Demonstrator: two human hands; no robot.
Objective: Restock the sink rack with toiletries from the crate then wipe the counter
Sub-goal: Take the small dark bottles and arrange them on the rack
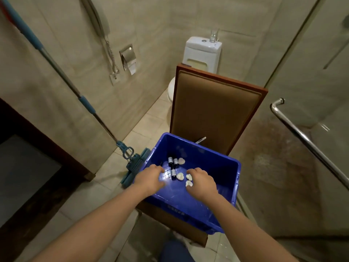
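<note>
A blue plastic crate [217, 163] sits on the seat of a brown chair [213, 106]. On its floor lie small dark bottles [172, 163] with silver bands and several white wrapped soaps [180, 176]. Both my hands reach down into the crate. My left hand [151, 179] hovers at the crate's left side, fingers bent toward the bottles, holding nothing that shows. My right hand [202, 183] is over the soaps, its fingertips touching the white soaps [189, 180] beneath it. The sink rack and counter are out of view.
A blue mop [132, 163] leans against the left wall, its head on the floor beside the crate. A white toilet [203, 52] with a glass on its tank stands behind the chair. A glass shower door with a chrome handle [306, 138] is at right. A dark cabinet [37, 157] is at left.
</note>
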